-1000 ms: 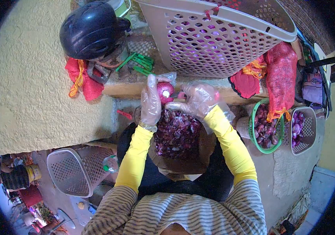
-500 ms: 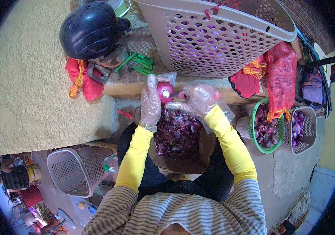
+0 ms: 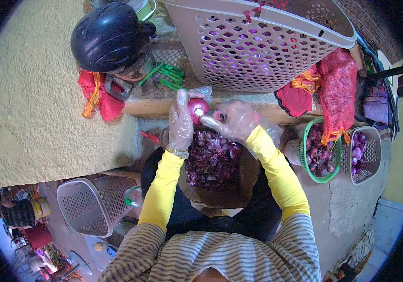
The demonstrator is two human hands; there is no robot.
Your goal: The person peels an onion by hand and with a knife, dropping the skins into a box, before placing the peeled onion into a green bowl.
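Observation:
In my gloved left hand (image 3: 181,120) is a red onion (image 3: 198,109), its pale cut end facing right. My right hand (image 3: 237,118), also in a clear plastic glove, is closed, its thumb close to that cut end. It grips what looks like a small knife (image 3: 219,115), mostly hidden by the fingers. Below both hands a cardboard box (image 3: 247,184) between my legs holds a heap of dark purple onion skins (image 3: 213,162).
A large perforated basket (image 3: 267,56) with onions stands ahead. At right are a green basket (image 3: 324,179) and a smaller basket (image 3: 375,157) of onions, plus a red mesh sack (image 3: 338,89). A black helmet (image 3: 109,37) and another basket (image 3: 86,207) lie left.
My right thumb has come up against the onion's cut end, and the right hand has turned slightly. The left hand still holds the onion in about the same place.

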